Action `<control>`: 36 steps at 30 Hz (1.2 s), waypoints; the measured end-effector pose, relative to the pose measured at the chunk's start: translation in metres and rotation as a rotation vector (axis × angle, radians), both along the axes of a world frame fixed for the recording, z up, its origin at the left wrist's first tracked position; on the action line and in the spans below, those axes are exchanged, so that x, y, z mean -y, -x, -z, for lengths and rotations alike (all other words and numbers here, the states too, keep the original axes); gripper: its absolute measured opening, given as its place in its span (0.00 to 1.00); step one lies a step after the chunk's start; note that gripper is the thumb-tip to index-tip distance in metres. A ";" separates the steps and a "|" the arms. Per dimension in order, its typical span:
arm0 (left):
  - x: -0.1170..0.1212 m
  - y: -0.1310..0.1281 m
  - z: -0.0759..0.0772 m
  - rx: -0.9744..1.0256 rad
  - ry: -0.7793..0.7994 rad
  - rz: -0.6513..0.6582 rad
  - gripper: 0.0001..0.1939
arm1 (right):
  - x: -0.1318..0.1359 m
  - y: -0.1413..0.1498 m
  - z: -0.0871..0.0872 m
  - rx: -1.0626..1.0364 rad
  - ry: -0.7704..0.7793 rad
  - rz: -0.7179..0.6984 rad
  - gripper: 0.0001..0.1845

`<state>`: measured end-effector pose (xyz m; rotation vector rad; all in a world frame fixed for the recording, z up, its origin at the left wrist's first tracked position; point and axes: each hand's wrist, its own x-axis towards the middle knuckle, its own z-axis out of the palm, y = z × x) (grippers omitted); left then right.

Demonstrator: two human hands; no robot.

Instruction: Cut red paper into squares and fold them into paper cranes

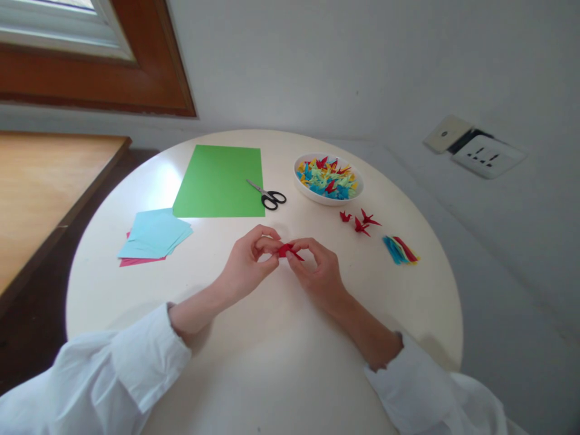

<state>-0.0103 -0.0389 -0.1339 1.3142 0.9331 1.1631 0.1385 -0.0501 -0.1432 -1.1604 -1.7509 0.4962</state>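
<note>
Between both hands, above the middle of the white table, is a small folded red paper (285, 249), partly hidden by fingers. My left hand (251, 257) pinches its left side between thumb and fingertips. Thumb and forefinger of my right hand (319, 269) close on its right side, where a pointed tip sticks out. Three finished red paper cranes (361, 226) lie beyond my right hand. Farther back, a white bowl (304, 192) holds many small paper cranes in red, yellow, blue and pale green.
Black-handled scissors (270, 198) rest partly over a green sheet (222, 181). Light blue paper squares (154, 234) lie over pink ones (142, 262) at the left. A bundle of coloured strips (401, 249) is near the right edge of the round table (254, 374). Walls stand behind and right.
</note>
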 end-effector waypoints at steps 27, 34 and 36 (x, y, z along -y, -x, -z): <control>-0.002 0.001 0.000 -0.060 0.125 -0.019 0.11 | -0.001 0.002 0.006 -0.187 0.162 0.016 0.02; -0.001 0.001 -0.001 -0.051 0.134 -0.060 0.11 | -0.002 0.004 0.007 -0.327 0.229 0.013 0.02; -0.001 0.001 -0.002 -0.053 0.143 -0.068 0.11 | -0.003 0.005 0.007 -0.363 0.245 0.012 0.03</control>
